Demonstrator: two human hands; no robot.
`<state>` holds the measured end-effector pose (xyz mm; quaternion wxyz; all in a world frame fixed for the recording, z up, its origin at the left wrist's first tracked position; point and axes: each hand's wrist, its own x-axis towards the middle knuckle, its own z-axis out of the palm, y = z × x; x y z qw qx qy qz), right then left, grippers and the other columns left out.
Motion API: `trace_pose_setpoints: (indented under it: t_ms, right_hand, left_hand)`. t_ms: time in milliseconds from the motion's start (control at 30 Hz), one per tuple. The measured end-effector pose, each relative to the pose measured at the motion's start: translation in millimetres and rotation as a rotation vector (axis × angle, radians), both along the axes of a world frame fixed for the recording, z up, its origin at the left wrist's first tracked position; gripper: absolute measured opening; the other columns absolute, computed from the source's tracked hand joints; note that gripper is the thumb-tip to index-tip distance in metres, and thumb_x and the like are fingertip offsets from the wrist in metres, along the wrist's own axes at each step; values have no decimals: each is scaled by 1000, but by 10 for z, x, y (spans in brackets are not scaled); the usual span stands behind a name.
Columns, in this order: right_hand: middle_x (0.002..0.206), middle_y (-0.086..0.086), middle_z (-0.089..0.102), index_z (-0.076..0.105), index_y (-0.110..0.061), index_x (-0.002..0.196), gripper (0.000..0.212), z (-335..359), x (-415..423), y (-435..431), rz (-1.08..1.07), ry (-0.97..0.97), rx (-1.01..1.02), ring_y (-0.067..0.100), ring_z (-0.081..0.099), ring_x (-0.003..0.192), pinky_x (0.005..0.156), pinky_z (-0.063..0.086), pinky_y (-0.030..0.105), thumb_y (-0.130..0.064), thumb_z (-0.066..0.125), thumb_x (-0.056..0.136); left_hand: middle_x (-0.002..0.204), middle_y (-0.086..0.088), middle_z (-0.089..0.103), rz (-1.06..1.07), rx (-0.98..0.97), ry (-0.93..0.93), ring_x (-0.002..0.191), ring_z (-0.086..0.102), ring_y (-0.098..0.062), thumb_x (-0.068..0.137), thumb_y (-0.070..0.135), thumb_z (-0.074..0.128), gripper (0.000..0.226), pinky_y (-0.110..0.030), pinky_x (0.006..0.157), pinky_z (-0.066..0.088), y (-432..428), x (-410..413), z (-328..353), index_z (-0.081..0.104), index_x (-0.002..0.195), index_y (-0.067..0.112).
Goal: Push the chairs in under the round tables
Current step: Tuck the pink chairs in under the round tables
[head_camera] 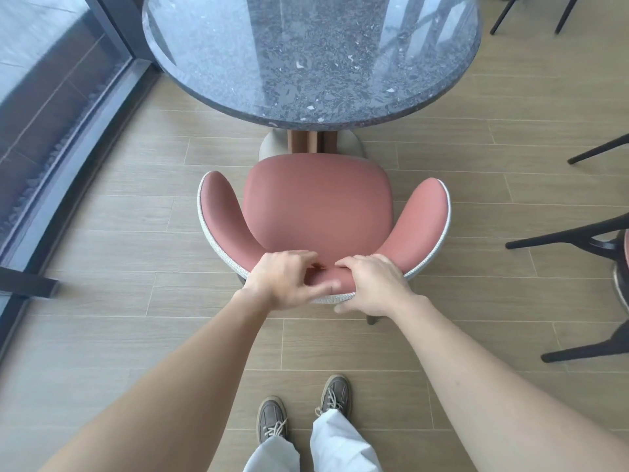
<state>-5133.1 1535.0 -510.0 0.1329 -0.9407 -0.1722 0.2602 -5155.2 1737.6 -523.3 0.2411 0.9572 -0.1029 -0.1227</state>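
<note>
Both hands — left hand (289,279), right hand (372,284) — grip the pink chair's (318,202) backrest top.

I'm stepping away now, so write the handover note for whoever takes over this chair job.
Left hand: grip curled over the top rim of the pink chair's backrest, fingers on the inner side.
Right hand: grip closed on the same rim, beside the left.
Pink chair: faces the round stone table, seat front near the pedestal, whole seat outside the tabletop edge.
Done: chair lined up and gripped.
Left: push it in; another chair stands at right.
</note>
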Motion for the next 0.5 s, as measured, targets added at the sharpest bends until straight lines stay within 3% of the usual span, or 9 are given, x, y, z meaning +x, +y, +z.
trace_pose_setpoints:
  t_ms: [67, 100, 200, 333, 500]
  right_hand:
    - [153, -4, 63, 56, -27, 154, 88, 277, 8, -25, -268, 127, 392, 17, 55, 145, 124, 40, 38, -63, 87, 79]
    - [155, -4, 62, 57, -24, 153, 85, 441, -11, -27, -382, 108, 605, 13, 54, 147, 126, 39, 40, -64, 83, 83]
    - [155, 2, 61, 55, -17, 152, 88, 1211, -35, 16, -496, -164, 1051, 12, 53, 148, 128, 39, 39, -77, 66, 88]
    - [157, 10, 57, 48, -11, 154, 96, 2436, -65, -31, -318, -467, 1244, 19, 53, 150, 126, 39, 36, -85, 50, 93]
    - [153, 16, 58, 49, -2, 150, 103, 3228, 84, -408, -169, -618, 1288, 27, 60, 142, 124, 43, 47, -87, 47, 91]
  left_hand:
    - [116, 13, 75, 259, -476, 15, 108, 71, -1, 88, 76, 50, 52, -38, 97, 57, 42, -5, 259, 74, 114, 37]
    - [122, 11, 75, 338, -646, -72, 114, 70, -1, 93, 69, 50, 49, -41, 104, 55, 55, -9, 421, 74, 119, 36]
    - [133, 1, 73, 414, -979, -407, 131, 68, -20, 104, 72, 43, 57, -45, 111, 53, 28, 37, 1214, 68, 131, 29]
    - [147, -4, 64, 351, -1268, -603, 143, 60, -32, 98, 83, 41, 69, -42, 114, 47, -113, 111, 2360, 59, 139, 30]
    - [161, -8, 52, 81, -1213, -643, 151, 50, -31, 95, 83, 47, 75, -43, 118, 45, -419, 275, 3316, 48, 148, 28]
